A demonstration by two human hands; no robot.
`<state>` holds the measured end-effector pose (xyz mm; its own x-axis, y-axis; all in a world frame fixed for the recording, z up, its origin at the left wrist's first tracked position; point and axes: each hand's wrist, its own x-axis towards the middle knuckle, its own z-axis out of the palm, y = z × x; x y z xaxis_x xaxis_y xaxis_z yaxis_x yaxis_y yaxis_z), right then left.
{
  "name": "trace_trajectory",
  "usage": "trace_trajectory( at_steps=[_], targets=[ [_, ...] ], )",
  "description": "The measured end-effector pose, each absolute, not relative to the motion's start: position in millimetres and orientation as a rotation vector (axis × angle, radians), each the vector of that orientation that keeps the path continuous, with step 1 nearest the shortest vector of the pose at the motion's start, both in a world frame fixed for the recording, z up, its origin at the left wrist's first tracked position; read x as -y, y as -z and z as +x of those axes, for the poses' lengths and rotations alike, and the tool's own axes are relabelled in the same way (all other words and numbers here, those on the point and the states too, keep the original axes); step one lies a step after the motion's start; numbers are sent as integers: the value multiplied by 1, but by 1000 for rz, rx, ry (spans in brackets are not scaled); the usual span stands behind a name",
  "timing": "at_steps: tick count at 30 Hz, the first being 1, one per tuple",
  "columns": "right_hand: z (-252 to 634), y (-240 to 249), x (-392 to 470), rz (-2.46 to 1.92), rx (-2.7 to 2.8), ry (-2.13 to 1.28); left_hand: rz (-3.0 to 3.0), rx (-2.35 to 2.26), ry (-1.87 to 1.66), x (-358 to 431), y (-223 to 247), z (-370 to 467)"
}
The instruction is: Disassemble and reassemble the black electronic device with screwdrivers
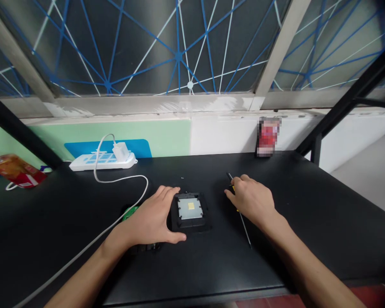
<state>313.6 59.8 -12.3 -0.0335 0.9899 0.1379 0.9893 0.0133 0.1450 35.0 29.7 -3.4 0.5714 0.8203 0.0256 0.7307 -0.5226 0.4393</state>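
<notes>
A square black device with a silver plate and a small cream pad lies on the black table. Around its left side is my left hand, thumb at the near edge and fingers at the far edge. My right hand is closed around the black and yellow handle of a screwdriver, whose thin shaft points toward the table's front edge. Partly hidden beneath and behind my left hand are a green circuit board and a dark part.
A white power strip with a charger stands at the back left; its white cable crosses the table. A bottle lies far left. A pixelated upright object leans at the back right. Black frame bars rise on both sides.
</notes>
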Motion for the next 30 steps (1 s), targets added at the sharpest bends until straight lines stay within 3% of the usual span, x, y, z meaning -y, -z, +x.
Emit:
trace_trajectory(
  at_steps=[12, 30],
  targets=[
    [311, 14, -61, 2210, -2268, -257, 2420, -1168, -463, -18, -9, 37],
    [312, 21, -61, 2234, -2378, -218, 2573, -1207, -179, -19, 12, 46]
  ],
)
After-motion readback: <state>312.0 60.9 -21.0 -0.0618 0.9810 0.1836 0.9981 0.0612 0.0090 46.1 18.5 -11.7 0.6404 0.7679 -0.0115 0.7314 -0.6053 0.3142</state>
